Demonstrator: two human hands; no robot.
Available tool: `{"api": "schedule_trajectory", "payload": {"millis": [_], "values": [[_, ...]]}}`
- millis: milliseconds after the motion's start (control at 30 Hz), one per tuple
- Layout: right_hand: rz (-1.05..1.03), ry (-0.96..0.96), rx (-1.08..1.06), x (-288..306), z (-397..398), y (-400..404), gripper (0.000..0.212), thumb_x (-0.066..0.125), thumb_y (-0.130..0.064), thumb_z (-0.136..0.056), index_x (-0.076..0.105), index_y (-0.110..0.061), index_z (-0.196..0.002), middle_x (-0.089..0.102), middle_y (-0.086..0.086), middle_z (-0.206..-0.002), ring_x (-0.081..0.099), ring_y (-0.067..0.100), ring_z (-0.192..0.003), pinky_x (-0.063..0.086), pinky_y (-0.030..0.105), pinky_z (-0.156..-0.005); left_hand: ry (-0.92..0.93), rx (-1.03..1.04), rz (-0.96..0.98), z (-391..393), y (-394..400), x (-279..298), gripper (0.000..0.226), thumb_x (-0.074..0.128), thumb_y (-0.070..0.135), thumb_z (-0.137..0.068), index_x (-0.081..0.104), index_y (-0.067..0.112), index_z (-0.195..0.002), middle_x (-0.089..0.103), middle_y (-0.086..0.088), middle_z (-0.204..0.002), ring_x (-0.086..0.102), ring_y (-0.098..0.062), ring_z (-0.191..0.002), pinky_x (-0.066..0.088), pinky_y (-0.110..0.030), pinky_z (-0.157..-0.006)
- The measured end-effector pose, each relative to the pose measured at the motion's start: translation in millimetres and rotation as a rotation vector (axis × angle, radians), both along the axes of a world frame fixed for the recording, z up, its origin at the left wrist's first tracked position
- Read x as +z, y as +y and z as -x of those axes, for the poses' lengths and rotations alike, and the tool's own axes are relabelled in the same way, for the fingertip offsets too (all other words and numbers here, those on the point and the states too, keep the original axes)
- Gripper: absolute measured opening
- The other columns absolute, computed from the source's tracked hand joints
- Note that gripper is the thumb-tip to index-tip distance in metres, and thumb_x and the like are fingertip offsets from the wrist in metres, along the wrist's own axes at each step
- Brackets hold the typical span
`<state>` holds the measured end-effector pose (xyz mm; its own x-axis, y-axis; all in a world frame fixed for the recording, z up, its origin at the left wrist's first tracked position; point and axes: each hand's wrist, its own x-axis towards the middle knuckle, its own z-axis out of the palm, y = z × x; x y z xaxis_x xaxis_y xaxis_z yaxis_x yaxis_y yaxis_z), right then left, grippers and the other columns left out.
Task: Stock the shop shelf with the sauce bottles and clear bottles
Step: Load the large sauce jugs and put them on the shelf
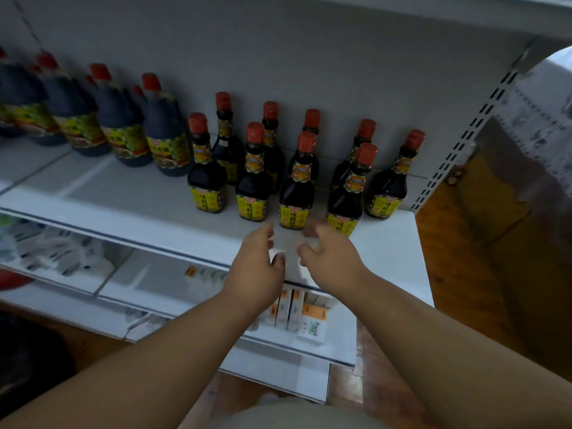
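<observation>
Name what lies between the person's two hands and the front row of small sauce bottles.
Head view: only bare white shelf separates the left hand and right hand from the sauce bottles.

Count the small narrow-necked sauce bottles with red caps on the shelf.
9. Front row, five. Back row, four. More may hide behind.

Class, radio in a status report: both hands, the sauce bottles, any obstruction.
Left hand and right hand open, empty, at white metal shelf front edge. Small dark red-capped sauce bottles upright right; bigger ones left. Nothing blocking.
</observation>
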<state>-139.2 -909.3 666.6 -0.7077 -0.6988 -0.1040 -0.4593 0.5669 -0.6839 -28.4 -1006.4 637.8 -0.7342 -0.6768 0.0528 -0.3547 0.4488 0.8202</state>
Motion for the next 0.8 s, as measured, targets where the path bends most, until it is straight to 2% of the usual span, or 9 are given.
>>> {"api": "schedule_trajectory", "payload": {"millis": [67,167,300,400,500,600,667,733,800], "values": [[0.022,-0.024,0.053,3,-15,7,0.047,0.052,-0.033,-0.098,0.043,-0.02,-0.142,0.056,-0.002,-0.135,0.065,0.022,-0.105,0.05,0.038,-0.094,0.02,0.061,0.007,-18,14,7,0.054,0.053,0.017,-0.097,0.034,0.021,-0.148,0.048,0.003,-0.137,0.054,-0.008,-0.11,0.043,-0.024,-0.091],[0.049,0.0,0.136,6,-39,15,0.051,0.052,-0.036,-0.099,0.04,-0.022,-0.146,0.052,-0.007,-0.14,0.064,0.019,-0.106,0.049,0.037,-0.095,0.026,0.134,0.055,-52,30,13,0.051,0.053,0.018,-0.097,0.038,0.022,-0.145,0.051,0.006,-0.13,0.055,-0.006,-0.097,0.047,-0.027,-0.084],[0.095,0.005,0.222,16,-86,12,0.05,0.053,-0.036,-0.099,0.041,-0.023,-0.145,0.054,-0.008,-0.135,0.061,0.018,-0.104,0.049,0.035,-0.089,0.006,0.222,0.098,-110,41,19,0.046,0.054,0.02,-0.097,0.042,0.025,-0.141,0.052,0.006,-0.128,0.055,-0.008,-0.102,0.049,-0.031,-0.089],[0.128,0.015,0.315,25,-127,-1,0.052,0.055,-0.035,-0.098,0.04,-0.024,-0.146,0.054,-0.009,-0.134,0.06,0.012,-0.094,0.045,0.029,-0.082,0.004,0.307,0.118,-156,36,25,0.043,0.055,0.022,-0.096,0.044,0.028,-0.137,0.052,0.01,-0.125,0.054,-0.005,-0.098,0.05,-0.031,-0.087],[0.159,0.015,0.398,27,-173,-26,0.051,0.058,-0.035,-0.096,0.041,-0.026,-0.143,0.054,-0.007,-0.131,0.058,0.005,-0.089,0.047,0.03,-0.083,0.024,0.405,0.087,-211,22,27,0.044,0.055,0.022,-0.095,0.044,0.028,-0.137,0.052,0.011,-0.122,0.055,-0.006,-0.097,0.053,-0.037,-0.086],[0.164,-0.012,0.459,24,-233,-63,0.052,0.059,-0.035,-0.095,0.042,-0.026,-0.143,0.052,-0.008,-0.133,0.057,0.004,-0.094,0.048,0.03,-0.088,-0.004,0.495,0.11,-284,1,24,0.044,0.056,0.023,-0.094,0.045,0.028,-0.137,0.052,0.012,-0.123,0.053,-0.002,-0.098,0.048,-0.027,-0.086],[0.16,-0.006,0.51,20,-283,-93,0.051,0.059,-0.035,-0.095,0.043,-0.027,-0.143,0.051,-0.008,-0.135,0.056,0.007,-0.1,0.047,0.026,-0.083,-0.054,0.566,0.122,-343,-16,22,0.042,0.056,0.024,-0.094,0.046,0.03,-0.135,0.051,0.015,-0.12,0.053,-0.002,-0.099,0.045,-0.023,-0.083],[0.158,-0.002,0.567,14,-337,-125,0.049,0.06,-0.037,-0.094,0.045,-0.029,-0.14,0.05,-0.008,-0.135,0.056,0.008,-0.104,0.047,0.022,-0.076,-0.111,0.653,0.106,-407,-31,22,0.042,0.057,0.025,-0.094,0.046,0.032,-0.135,0.05,0.016,-0.119,0.052,-0.002,-0.101,0.047,-0.024,-0.085],[0.165,0.01,0.629,11,-393,-155,0.05,0.062,-0.038,-0.092,0.047,-0.027,-0.138,0.053,-0.005,-0.134,0.057,0.011,-0.107,0.051,0.032,-0.085,-0.162,0.729,0.098,-470,-45,23,0.044,0.057,0.026,-0.095,0.044,0.032,-0.137,0.051,0.015,-0.124,0.051,-0.003,-0.105,0.049,-0.027,-0.089]]}}
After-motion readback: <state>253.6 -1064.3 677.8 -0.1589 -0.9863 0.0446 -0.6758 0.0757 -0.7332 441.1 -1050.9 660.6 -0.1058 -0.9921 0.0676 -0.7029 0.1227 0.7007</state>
